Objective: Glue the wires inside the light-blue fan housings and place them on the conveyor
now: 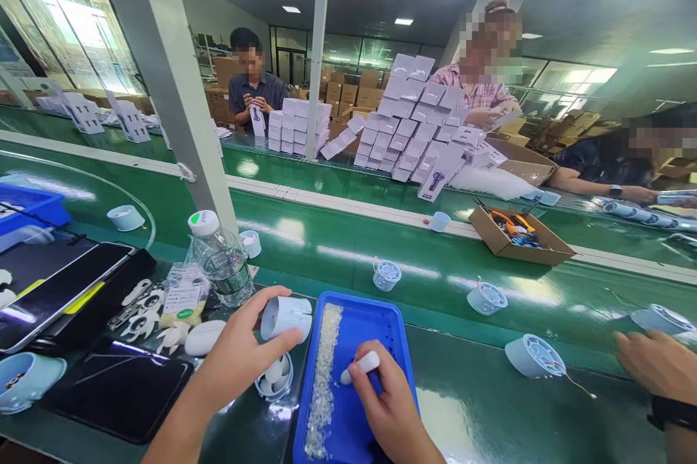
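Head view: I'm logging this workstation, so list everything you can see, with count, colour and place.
Blue tray: one, blue, front centre, with a strip of small clear bits.
Fan housing: one, pale blue, in the left hand.
White piece: one, white, in the right hand over the tray.
Water bottle: one, clear, left of the tray.
Phone: one, black, far left.
Loose housings: several, pale blue, on the green belt.
Cardboard box: one, brown, holding tools.
White boxes: many, stacked beyond the belt.
Other people: three behind; a co-worker's hand at right.
Left hand: grip closed on housing.
Right hand: pinching the white piece.
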Action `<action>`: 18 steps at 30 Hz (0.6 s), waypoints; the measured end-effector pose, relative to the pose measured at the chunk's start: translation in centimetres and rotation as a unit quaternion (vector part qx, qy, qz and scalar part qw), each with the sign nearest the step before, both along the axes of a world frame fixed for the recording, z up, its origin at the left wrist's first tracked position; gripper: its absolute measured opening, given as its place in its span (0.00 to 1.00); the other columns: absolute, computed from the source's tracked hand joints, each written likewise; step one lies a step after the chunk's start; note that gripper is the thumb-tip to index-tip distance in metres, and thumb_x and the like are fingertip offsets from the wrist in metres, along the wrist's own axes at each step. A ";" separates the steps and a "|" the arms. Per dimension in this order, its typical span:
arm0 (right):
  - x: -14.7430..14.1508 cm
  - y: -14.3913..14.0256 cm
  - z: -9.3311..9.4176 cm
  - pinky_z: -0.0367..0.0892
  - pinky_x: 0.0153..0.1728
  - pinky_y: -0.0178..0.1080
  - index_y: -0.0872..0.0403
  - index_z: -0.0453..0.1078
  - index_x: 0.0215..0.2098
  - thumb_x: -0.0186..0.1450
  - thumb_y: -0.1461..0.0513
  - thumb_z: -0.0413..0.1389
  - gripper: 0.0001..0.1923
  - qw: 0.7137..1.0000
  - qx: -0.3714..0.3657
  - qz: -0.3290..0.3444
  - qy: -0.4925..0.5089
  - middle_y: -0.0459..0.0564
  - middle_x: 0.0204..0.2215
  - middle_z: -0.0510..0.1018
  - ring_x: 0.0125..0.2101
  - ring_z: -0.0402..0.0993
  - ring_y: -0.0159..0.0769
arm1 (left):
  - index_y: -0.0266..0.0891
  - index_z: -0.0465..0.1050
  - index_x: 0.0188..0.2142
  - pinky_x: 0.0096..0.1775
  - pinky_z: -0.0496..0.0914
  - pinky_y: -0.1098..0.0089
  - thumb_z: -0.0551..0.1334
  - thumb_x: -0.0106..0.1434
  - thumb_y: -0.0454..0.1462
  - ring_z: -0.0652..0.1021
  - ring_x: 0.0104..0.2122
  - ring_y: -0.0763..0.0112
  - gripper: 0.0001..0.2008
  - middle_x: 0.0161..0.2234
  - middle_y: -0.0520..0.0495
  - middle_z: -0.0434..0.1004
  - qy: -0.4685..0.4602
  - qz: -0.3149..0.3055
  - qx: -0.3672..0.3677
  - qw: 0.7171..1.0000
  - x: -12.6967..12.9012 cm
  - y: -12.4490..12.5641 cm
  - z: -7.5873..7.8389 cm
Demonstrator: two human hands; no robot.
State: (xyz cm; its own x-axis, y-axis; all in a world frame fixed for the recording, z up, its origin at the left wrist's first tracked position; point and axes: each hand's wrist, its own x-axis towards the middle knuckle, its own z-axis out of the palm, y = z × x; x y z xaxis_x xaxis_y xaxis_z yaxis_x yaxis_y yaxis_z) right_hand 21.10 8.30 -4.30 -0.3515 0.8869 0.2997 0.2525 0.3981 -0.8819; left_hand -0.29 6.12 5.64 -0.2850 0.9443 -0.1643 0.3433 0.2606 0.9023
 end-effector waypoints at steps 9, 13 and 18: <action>0.1 0.0 -0.2 0.62 0.29 0.32 0.51 0.60 0.33 0.70 0.60 0.47 0.07 1.000 0.028 -0.002 0.009 0.43 0.27 0.66 0.27 0.64 0.31 | 0.48 0.64 0.52 0.41 0.70 0.60 0.63 0.54 0.50 0.76 0.44 0.52 0.27 0.48 0.44 0.75 0.001 -0.031 -0.045 0.998 -0.3 -0.2 0.1; 0.2 0.0 -0.2 0.62 0.29 0.31 0.51 0.60 0.33 0.70 0.61 0.47 0.07 0.999 0.032 -0.012 0.018 0.43 0.26 0.66 0.27 0.64 0.31 | 0.48 0.63 0.53 0.44 0.69 0.60 0.63 0.55 0.51 0.74 0.48 0.51 0.27 0.51 0.42 0.72 0.004 -0.034 -0.052 0.998 -0.5 -0.3 -0.1; 0.3 0.1 -0.1 0.61 0.29 0.32 0.51 0.60 0.32 0.70 0.60 0.47 0.08 1.000 0.021 -0.001 0.001 0.43 0.26 0.66 0.27 0.64 0.31 | 0.48 0.62 0.54 0.43 0.69 0.61 0.63 0.55 0.51 0.74 0.46 0.53 0.28 0.51 0.42 0.73 -0.006 -0.055 -0.057 0.997 -0.5 -0.3 -0.3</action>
